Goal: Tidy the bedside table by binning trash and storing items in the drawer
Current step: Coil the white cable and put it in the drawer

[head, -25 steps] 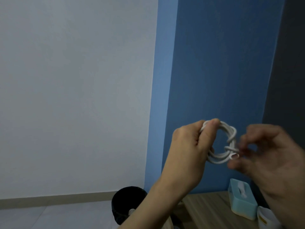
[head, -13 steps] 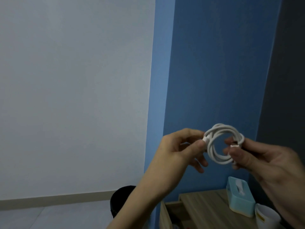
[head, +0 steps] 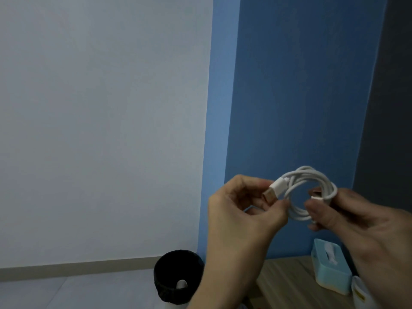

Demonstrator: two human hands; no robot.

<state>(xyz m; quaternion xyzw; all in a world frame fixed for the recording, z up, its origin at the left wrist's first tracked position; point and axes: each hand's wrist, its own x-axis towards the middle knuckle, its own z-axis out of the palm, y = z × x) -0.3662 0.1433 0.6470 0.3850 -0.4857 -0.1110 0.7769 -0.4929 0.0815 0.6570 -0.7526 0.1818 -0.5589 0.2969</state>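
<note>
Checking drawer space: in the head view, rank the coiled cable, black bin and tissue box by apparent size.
Largest: coiled white cable, though held nearest the camera, so unsure.
Then black bin and blue tissue box: alike, unranked.

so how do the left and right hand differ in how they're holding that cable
The left hand pinches the large USB plug between thumb and fingertips, while the right hand grips the coil's opposite side. The left hand holds one end only; the right hand holds several loops, with the small connector by its thumb. Both hold the same white coiled cable in the air.
</note>
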